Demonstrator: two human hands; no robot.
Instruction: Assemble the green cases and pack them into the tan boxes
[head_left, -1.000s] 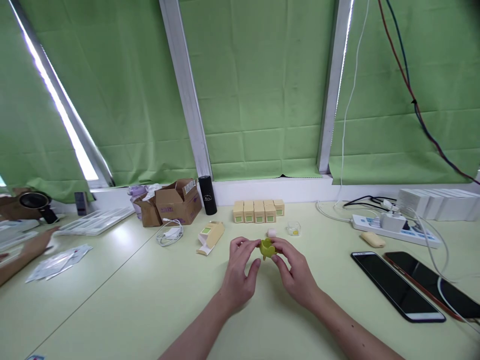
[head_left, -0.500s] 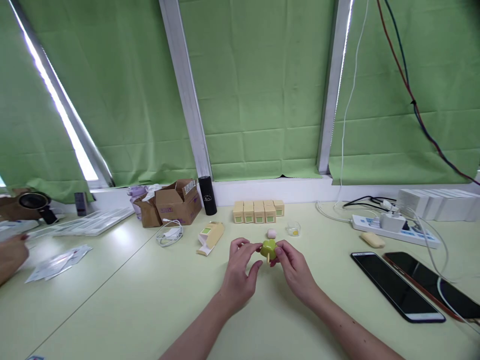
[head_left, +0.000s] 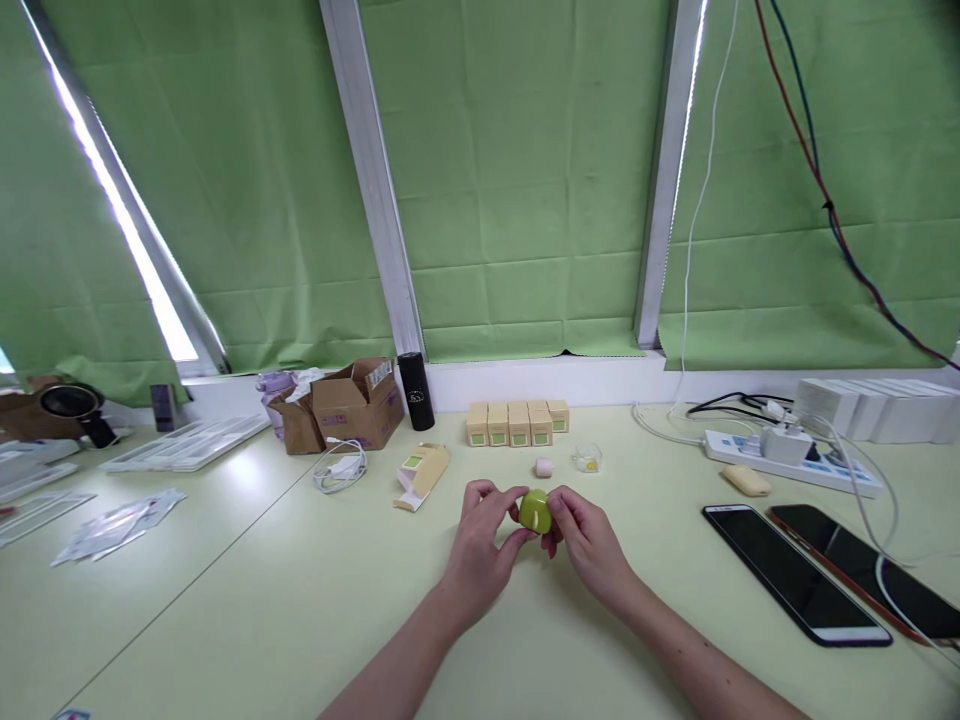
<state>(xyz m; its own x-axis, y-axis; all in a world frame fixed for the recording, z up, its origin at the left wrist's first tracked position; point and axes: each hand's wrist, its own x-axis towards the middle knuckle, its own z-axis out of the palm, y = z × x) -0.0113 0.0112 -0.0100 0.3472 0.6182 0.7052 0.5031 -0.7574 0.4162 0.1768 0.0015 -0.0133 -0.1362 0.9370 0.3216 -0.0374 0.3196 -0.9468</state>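
Observation:
A small glossy green rounded object (head_left: 535, 511) with a pale strip on its near side is held between both hands, slightly above the table. My left hand (head_left: 486, 545) pinches its left side between thumb and forefinger. On its right side, my right hand (head_left: 590, 540) grips it, fingers curled underneath and thumb along the edge. Just beyond lie a small pale pink cylinder (head_left: 544, 467) and a clear plastic piece (head_left: 587, 458) with a yellow spot. An opened small tan box (head_left: 422, 476) rests left of my hands.
Several small tan boxes (head_left: 519, 424) stand in rows at the back. A brown carton (head_left: 358, 405) and a black cylinder (head_left: 415, 391) are left of them. To the right lie a power strip (head_left: 791, 463), two phones (head_left: 795, 570) and white cables. Plastic packets (head_left: 120, 525) lie far left.
The green object has turned, and its pale strip now lies across its face. My left thumb has closed onto it. Another person's hand at far left has mostly withdrawn, with white frames now showing there.

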